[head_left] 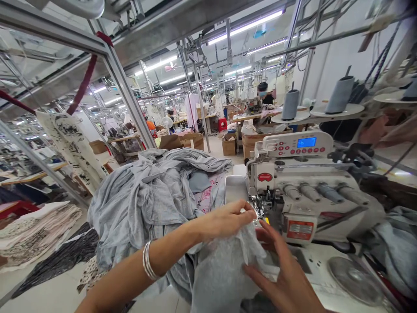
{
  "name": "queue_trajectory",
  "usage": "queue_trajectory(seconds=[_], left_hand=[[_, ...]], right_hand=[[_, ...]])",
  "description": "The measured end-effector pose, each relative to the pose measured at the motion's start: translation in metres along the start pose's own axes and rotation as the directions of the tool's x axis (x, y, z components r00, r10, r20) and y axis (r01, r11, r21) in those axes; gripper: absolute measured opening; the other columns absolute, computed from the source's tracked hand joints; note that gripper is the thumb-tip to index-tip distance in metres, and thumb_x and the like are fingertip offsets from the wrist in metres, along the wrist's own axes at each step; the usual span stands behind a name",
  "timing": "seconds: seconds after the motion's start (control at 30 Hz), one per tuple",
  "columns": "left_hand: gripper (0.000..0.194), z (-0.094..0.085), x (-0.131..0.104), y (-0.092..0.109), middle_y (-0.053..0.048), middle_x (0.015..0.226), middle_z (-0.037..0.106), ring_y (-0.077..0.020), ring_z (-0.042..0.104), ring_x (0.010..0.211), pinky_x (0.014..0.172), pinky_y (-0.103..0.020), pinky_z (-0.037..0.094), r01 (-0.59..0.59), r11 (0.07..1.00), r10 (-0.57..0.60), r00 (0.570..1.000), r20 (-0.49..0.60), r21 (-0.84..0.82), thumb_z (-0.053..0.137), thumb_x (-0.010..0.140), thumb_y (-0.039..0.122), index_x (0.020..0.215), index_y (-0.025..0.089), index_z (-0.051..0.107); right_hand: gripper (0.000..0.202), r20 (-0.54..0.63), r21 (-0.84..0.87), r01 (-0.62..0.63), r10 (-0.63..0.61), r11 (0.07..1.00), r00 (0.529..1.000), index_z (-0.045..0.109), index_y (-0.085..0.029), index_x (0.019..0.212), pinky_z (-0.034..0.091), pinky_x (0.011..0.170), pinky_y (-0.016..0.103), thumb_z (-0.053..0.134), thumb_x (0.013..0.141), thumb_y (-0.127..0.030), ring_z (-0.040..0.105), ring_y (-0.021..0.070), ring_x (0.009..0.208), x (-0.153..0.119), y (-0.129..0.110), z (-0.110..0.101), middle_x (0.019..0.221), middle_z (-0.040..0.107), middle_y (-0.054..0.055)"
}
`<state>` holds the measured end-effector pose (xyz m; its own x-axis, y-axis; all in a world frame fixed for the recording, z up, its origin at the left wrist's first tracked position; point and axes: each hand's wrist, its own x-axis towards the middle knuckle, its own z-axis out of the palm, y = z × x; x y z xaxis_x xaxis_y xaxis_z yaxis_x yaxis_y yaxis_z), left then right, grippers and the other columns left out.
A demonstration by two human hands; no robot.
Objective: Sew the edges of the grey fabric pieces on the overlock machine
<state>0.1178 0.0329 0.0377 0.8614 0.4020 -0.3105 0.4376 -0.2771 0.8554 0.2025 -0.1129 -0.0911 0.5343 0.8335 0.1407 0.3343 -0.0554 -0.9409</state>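
Note:
Just in front of the needle area of an overlock sewing machine point(312, 187), my left hand point(228, 219) pinches the top edge of a grey fabric piece point(224, 269). Silver bangles circle that wrist. On the cloth's right side is my right hand point(276, 265), its thumb and fingers spread apart, with the fabric edge between them; fingertips lie close to the presser foot. The cloth hangs down from the machine bed toward me. Left of the machine, a large heap of grey garments point(146, 187) is piled up, with a pink-printed piece point(208, 193) showing among them.
Cones of grey thread point(339, 94) stand on holders above the machine. More grey cloth point(397, 243) lies at the right edge. Metal frame posts rise at left, near stacked printed fabrics point(39, 234). Cardboard boxes point(229, 144) and a masked co-worker point(265, 95) are farther back.

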Motion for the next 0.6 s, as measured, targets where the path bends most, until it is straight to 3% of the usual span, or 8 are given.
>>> queue_trajectory(seconds=[0.07,0.13,0.23,0.3,0.37,0.43,0.5,0.6], left_hand=[[0.012,0.006,-0.003,-0.001,0.006,0.072,0.038,-0.0100,0.034,0.065,0.056,-0.021,0.028,0.011,0.999,-0.012,0.999,-0.030,-0.033,0.043,0.098,0.026,0.097,0.018,0.051],[0.018,0.005,-0.007,-0.002,0.005,0.074,0.040,-0.0101,0.035,0.066,0.057,-0.021,0.029,0.012,0.999,-0.013,1.000,-0.022,-0.038,0.043,0.099,0.034,0.101,0.018,0.052],[0.043,0.000,-0.011,-0.009,0.004,0.078,0.046,-0.0117,0.042,0.065,0.058,-0.023,0.036,-0.127,0.990,0.127,0.992,0.003,0.059,0.050,0.093,0.050,0.123,0.019,0.048],[0.073,0.002,-0.011,-0.020,-0.003,0.097,0.054,-0.0170,0.053,0.080,0.071,-0.029,0.047,-0.331,0.912,0.343,0.939,-0.011,0.241,0.068,0.082,0.051,0.139,0.018,0.037],[0.090,0.009,-0.008,-0.035,-0.014,0.125,0.050,-0.0259,0.055,0.106,0.092,-0.038,0.047,-0.468,0.747,0.549,0.835,-0.041,0.472,0.081,0.072,0.039,0.144,0.018,0.032],[0.075,0.020,-0.003,-0.050,-0.016,0.134,0.047,-0.0291,0.051,0.118,0.100,-0.043,0.044,-0.493,0.637,0.670,0.735,-0.108,0.593,0.075,0.076,0.027,0.140,0.017,0.039],[0.045,0.031,0.004,-0.059,-0.012,0.119,0.059,-0.0247,0.058,0.106,0.092,-0.037,0.047,-0.495,0.676,0.699,0.667,-0.260,0.546,0.063,0.081,0.017,0.125,0.016,0.053],[0.012,0.039,0.005,-0.057,-0.004,0.083,0.067,-0.0163,0.060,0.076,0.072,-0.026,0.047,-0.539,0.805,0.588,0.670,-0.453,0.248,0.056,0.082,0.019,0.088,0.015,0.065]], right_hand=[[0.059,-0.108,0.043,0.092,-0.087,0.995,0.990,0.041,-0.027,0.138,0.044,0.097,0.034,0.060,0.085,-0.044,0.055,0.0218,0.115,0.005,-0.013,0.002,0.131,0.056,0.005],[0.035,-0.188,0.073,0.151,-0.135,0.986,0.973,0.057,-0.027,0.121,0.045,0.090,0.029,0.059,0.090,-0.043,0.059,0.0201,0.102,0.010,-0.023,-0.001,0.114,0.064,0.002],[0.016,-0.207,-0.009,0.263,-0.259,0.965,0.943,0.067,-0.027,0.097,0.046,0.079,0.027,0.058,0.092,-0.039,0.062,0.0184,0.084,0.021,-0.030,-0.015,0.093,0.069,0.001],[0.016,-0.183,-0.061,0.276,-0.283,0.959,0.942,0.067,-0.027,0.096,0.046,0.074,0.026,0.057,0.092,-0.039,0.061,0.0175,0.078,0.029,-0.035,-0.027,0.090,0.069,0.000],[0.018,-0.193,-0.062,0.216,-0.224,0.974,0.955,0.067,-0.026,0.094,0.045,0.067,0.025,0.058,0.091,-0.042,0.060,0.0168,0.073,0.039,-0.043,-0.038,0.085,0.068,0.000],[0.022,-0.202,-0.045,0.182,-0.187,0.982,0.961,0.067,-0.025,0.091,0.043,0.060,0.025,0.058,0.089,-0.045,0.057,0.0161,0.070,0.048,-0.053,-0.046,0.079,0.066,-0.001],[0.023,-0.175,-0.059,0.184,-0.192,0.981,0.966,0.067,-0.024,0.089,0.039,0.055,0.025,0.058,0.088,-0.046,0.053,0.0145,0.064,0.055,-0.061,-0.050,0.075,0.064,-0.002],[0.023,-0.069,-0.096,0.209,-0.216,0.973,0.974,0.067,-0.025,0.093,0.036,0.053,0.026,0.056,0.089,-0.045,0.052,0.0136,0.063,0.059,-0.071,-0.056,0.075,0.064,-0.003]])
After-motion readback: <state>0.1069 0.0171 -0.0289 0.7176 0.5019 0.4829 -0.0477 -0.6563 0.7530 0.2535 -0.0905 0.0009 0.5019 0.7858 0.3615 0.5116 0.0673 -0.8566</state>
